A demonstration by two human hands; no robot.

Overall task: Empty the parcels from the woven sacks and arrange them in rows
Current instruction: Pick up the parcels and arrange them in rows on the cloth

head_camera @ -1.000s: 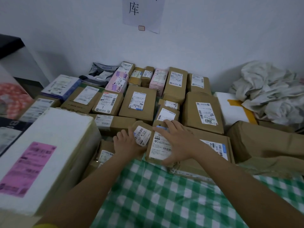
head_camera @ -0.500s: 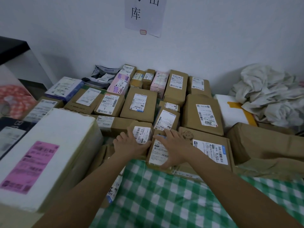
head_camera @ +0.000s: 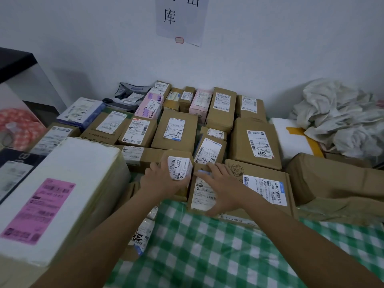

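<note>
- My left hand point(head_camera: 164, 179) is gripping a small brown parcel point(head_camera: 179, 167) at the near edge of the rows, fingers curled round its left side, its white label facing up toward me.
- My right hand point(head_camera: 223, 190) is lying flat, fingers straight and spread, pressing on a taller brown parcel point(head_camera: 202, 192) just to the right; nothing is pinched there.
- The two parcels are sitting side by side and appear to be touching; the tall one's long axis is running near-to-far.
- Beyond them the parcels already laid out are filling the space back to the wall point(head_camera: 270, 48); the checked cloth point(head_camera: 207, 246) is lying bare on the near side.
- Judgement: the small parcel is being seated in the near row. It lies directly under my left hand, so that hand is the nearer one for nudging it square; the right is bracing its neighbour.
- A heap of crumpled whitish sacks point(head_camera: 340, 115) is lying far right.
</note>
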